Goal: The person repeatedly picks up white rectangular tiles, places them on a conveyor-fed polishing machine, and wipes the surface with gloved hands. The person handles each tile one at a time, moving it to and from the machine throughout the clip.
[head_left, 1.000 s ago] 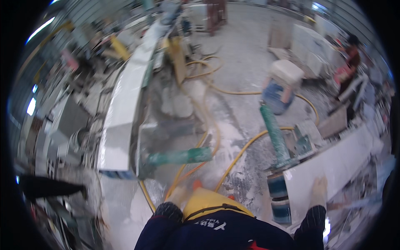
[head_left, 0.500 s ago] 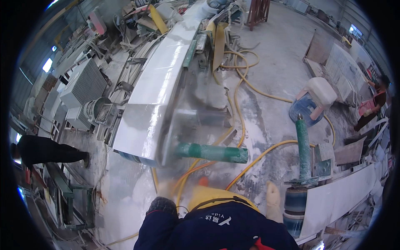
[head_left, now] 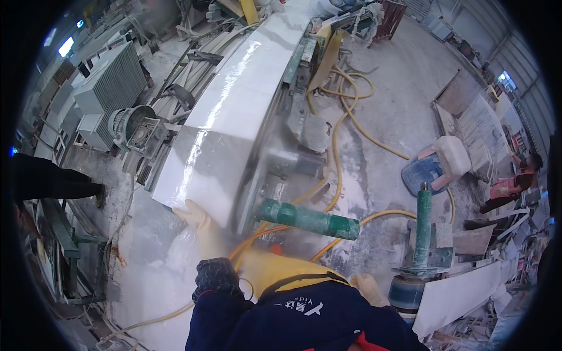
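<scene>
My left hand, in a cream rubber glove, reaches to the near end of a wet white slab. Its fingers are apart at the slab's corner; whether they press on it or just meet the edge is hard to tell. Further slabs continue away from me in a row along a machine bed. Close to the yellow apron at my waist is my right hand, also gloved. It is low and blurred, with its fingers not clearly readable. A green cylinder juts out to the right of the slab's end.
Yellow hoses loop over the wet floor. On the right stand a blue and white plastic container, an upright green post and a white panel. A motor sits left of the bed. People stand at far left and far right.
My left hand has moved up and forward from near my waist to the slab's end. My right hand has drawn in toward the apron. The view has shifted somewhat.
</scene>
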Demonstrator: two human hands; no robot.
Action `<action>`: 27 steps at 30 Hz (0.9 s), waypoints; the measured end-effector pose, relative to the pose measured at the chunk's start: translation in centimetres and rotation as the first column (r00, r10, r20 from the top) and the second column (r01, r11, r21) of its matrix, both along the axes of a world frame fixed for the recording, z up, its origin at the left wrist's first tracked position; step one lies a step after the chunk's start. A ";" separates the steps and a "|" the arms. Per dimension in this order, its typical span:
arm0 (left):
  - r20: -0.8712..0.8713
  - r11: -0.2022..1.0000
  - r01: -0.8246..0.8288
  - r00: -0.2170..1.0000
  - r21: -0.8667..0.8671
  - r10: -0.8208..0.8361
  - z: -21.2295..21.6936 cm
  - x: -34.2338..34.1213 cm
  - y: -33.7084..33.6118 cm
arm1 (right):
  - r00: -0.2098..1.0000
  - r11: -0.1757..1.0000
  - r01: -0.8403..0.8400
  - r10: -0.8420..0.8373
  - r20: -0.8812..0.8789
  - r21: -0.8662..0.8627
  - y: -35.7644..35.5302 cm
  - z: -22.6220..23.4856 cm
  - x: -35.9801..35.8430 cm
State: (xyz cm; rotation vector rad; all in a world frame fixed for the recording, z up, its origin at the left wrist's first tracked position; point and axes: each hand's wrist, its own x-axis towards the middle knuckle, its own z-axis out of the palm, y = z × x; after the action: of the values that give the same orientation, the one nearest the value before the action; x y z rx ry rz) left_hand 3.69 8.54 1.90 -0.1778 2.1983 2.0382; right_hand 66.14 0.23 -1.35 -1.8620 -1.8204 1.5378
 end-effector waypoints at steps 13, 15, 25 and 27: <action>-0.050 0.995 -0.030 0.998 -0.090 0.025 0.5 1.1 -0.5 | 0.996 0.947 0.061 -0.078 -0.043 -0.314 2.1 1.6 -5.9; -0.052 0.997 -0.024 0.998 -0.071 0.020 0.1 1.0 -0.5 | 0.996 0.990 -0.083 0.086 0.026 -0.118 1.2 3.0 -5.3; -0.057 1.000 0.005 0.998 -0.005 -0.005 -2.0 0.3 -1.0 | 0.997 0.982 -0.074 0.073 -0.011 -0.175 -2.8 -0.7 -0.9; -0.085 0.999 0.013 0.996 -0.031 -0.016 -2.2 0.1 -1.2 | 0.999 0.966 0.039 -0.042 -0.008 -0.254 -3.0 -1.8 -0.5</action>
State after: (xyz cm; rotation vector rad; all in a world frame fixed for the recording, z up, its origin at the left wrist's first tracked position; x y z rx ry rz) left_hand 3.82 7.36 -0.33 -0.0792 2.2746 2.0421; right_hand 65.68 -2.77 -3.19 -1.9743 -1.6336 1.8395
